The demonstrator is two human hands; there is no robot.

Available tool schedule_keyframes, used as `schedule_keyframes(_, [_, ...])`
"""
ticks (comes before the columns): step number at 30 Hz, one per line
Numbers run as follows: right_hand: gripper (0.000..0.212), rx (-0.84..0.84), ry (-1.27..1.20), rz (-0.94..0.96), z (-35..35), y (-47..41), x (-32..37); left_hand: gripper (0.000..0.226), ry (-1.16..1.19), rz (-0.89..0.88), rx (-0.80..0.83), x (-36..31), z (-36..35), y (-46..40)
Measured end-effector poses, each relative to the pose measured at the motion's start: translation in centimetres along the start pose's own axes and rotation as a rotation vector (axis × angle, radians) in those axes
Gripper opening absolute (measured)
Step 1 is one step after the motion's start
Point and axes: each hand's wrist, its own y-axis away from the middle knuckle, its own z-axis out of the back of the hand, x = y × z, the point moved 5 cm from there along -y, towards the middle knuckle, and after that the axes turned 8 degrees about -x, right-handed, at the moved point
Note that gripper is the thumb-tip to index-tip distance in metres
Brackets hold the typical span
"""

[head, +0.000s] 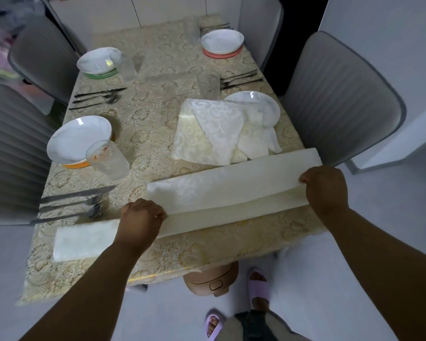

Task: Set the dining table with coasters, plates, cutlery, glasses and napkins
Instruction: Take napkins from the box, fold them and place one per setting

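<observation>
I'm on the napkin step: my left hand (142,217) and right hand (324,187) pinch the napkin (231,195) ends, fingers curled (half-folded); next, crease it flat against the tabletop (158,134).

A long napkin (231,195) is lying across the table's (158,254) near edge — a folded napkin (84,239) sitting to its left, a napkin heap (212,134) lying behind it, overlapping a plate (261,104).

Left hand (143,217) covers end of folded napkin (84,239); cutlery (71,203) beyond it motion-blurred. Fingertips of right hand (324,188) hidden by the napkin (231,195) it holds.
</observation>
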Motion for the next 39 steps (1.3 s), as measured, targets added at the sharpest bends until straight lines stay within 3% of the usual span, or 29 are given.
schedule_keyframes(6, [0.022, 0.097, 0.060, -0.189, 1.0, 1.4, 0.1, 0.011, 0.072, -0.063, 0.000, -0.5, 0.1, 1.2])
schedule_keyframes(10, [0.022, 0.041, 0.024, -0.158, 1.2, 1.6, 0.1, 0.010, 0.093, -0.079, 0.027, -0.8, -0.4, 1.5])
schedule_keyframes(14, [0.016, 0.101, 0.058, -0.188, 0.7, 2.3, -0.7, 0.009, 0.107, -0.066, 0.060, -0.7, -1.0, 1.6])
schedule_keyframes(20, [0.027, 0.047, 0.018, -0.116, 0.2, 3.5, -0.9, 0.008, 0.058, -0.090, 0.150, -0.3, -2.0, 2.0])
schedule_keyframes(23, [0.027, 0.141, 0.003, -0.182, -0.1, 4.0, -1.2, 0.030, 0.024, -0.048, 0.219, -0.6, -2.1, 1.9])
schedule_keyframes(25, [0.026, 0.125, -0.021, -0.204, 0.3, 4.0, -1.2, 0.048, -0.027, -0.031, 0.171, -1.3, -1.8, 1.3])
schedule_keyframes(30, [0.032, 0.054, 0.047, -0.072, 0.2, 4.2, -1.9, 0.048, -0.017, -0.105, -0.001, -6.3, -2.8, -2.3])
schedule_keyframes(34, [0.037, 0.045, 0.053, -0.067, 0.2, 4.4, -2.4, 0.057, -0.007, -0.168, 0.124, -9.7, -5.6, -4.0])
schedule_keyframes(39, [0.037, 0.063, 0.040, -0.053, -0.4, 4.5, -3.1, 0.073, -0.045, -0.121, 0.327, -10.0, -8.8, -3.1])
